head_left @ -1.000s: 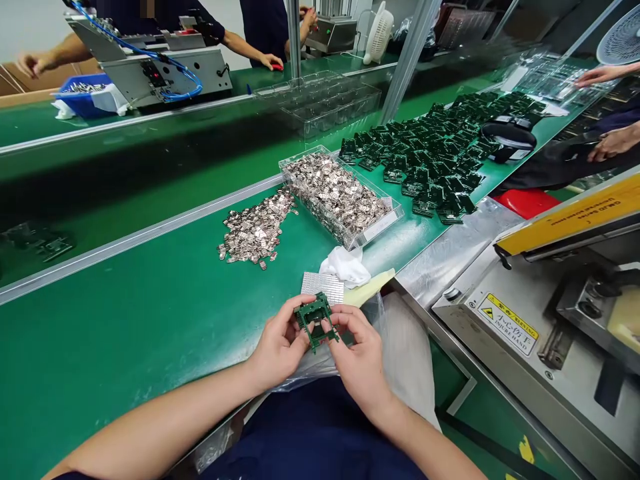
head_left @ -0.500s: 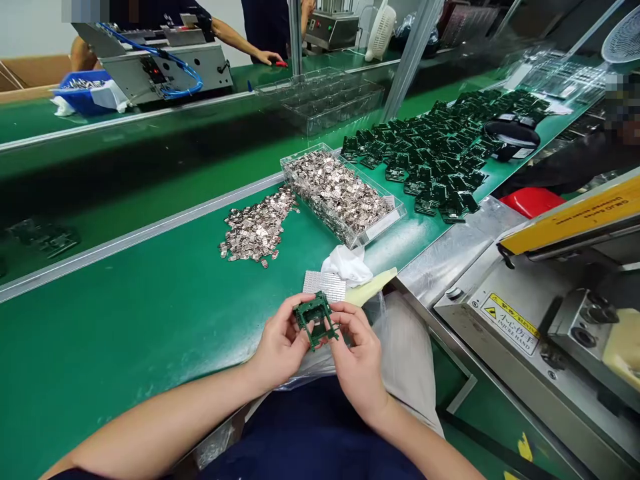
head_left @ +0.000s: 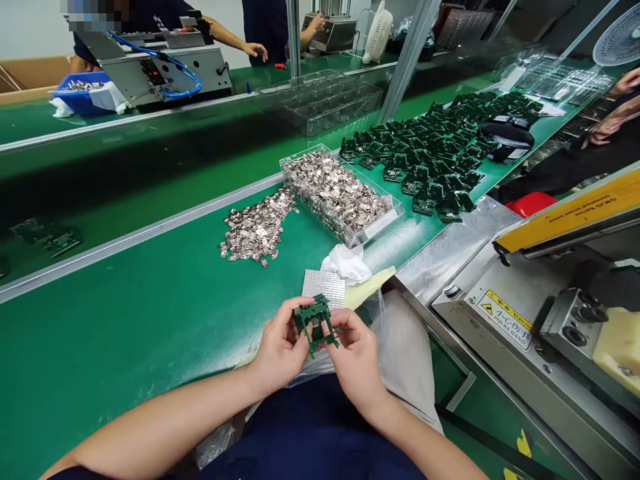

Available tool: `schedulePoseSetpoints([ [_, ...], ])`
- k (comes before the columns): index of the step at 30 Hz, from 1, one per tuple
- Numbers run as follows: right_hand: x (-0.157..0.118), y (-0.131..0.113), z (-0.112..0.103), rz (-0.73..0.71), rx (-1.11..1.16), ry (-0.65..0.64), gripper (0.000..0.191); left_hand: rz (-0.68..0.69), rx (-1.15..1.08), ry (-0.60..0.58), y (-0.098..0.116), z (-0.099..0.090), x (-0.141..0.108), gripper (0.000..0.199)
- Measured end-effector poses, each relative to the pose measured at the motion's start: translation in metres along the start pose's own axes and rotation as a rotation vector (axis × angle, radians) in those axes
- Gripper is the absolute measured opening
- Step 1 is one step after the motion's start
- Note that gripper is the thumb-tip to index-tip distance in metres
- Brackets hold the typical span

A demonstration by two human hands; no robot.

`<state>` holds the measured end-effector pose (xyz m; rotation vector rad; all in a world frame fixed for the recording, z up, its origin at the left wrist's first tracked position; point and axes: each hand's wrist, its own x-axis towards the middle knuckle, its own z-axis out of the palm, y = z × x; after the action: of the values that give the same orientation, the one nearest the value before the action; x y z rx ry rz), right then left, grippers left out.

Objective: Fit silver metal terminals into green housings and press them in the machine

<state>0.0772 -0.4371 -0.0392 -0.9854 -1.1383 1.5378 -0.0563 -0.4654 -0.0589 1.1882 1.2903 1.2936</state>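
Compared with half a second ago, the green frame (head_left: 315, 308) between my hands sits a touch lower and is tipped a little differently. My left hand (head_left: 277, 347) grips its left side, thumb at the opening; my right hand (head_left: 357, 357) holds the other side, fingers bent, thumb also at the opening. Both are closed in on that one frame, just above the near edge of the surface (head_left: 125, 333).

Across from me, a co-worker's hand (head_left: 256, 51) has come off the red thing (head_left: 280, 66), which now lies near it. At my right, two hands of another person (head_left: 603, 131) are in view, where they were hidden a moment ago.

The rest lies as it did. I count one clear box (head_left: 377, 230) full of metal pieces, one loose heap of metal pieces (head_left: 255, 230) beside it, one gridded metal sheet (head_left: 325, 287) just beyond my hands, one white cloth (head_left: 346, 263) and one yellow strip (head_left: 370, 288). Green parts (head_left: 425, 150) spread farther off, too many to count. Two fans (head_left: 379, 33) and one blue bin (head_left: 83, 100) stand beyond.
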Motion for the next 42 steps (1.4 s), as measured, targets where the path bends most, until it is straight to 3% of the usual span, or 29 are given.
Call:
schedulePoseSetpoints([
  [8,-0.004,0.0,0.003,0.023,0.154,0.103,0.02,-0.025,-0.06,0.023,0.01,0.009,-0.004,0.031],
  [16,-0.021,-0.007,-0.022,0.0,0.128,0.178,0.023,0.011,0.002,-0.072,0.02,0.038,-0.001,0.031],
  [20,-0.018,-0.006,-0.04,-0.016,0.093,0.217,0.023,0.072,0.042,-0.155,0.02,0.04,0.018,0.034],
  [23,-0.009,0.006,-0.056,-0.031,-0.023,0.29,0.028,0.149,0.027,-0.077,0.013,0.034,0.043,0.036],
  [26,-0.001,0.025,-0.064,0.086,-0.134,0.142,0.042,0.171,-0.008,0.035,0.002,0.029,0.065,0.04],
  [29,0.005,0.042,-0.06,0.128,-0.15,-0.01,0.047,0.121,-0.058,0.009,-0.005,0.028,0.074,0.043],
  [37,-0.011,0.054,-0.041,0.059,-0.149,-0.108,0.04,0.029,-0.184,-0.131,0.0,0.021,0.071,0.047],
  [42,-0.016,0.063,-0.042,-0.018,-0.21,-0.112,0.032,-0.003,-0.18,-0.117,0.0,0.022,0.072,0.048],
])
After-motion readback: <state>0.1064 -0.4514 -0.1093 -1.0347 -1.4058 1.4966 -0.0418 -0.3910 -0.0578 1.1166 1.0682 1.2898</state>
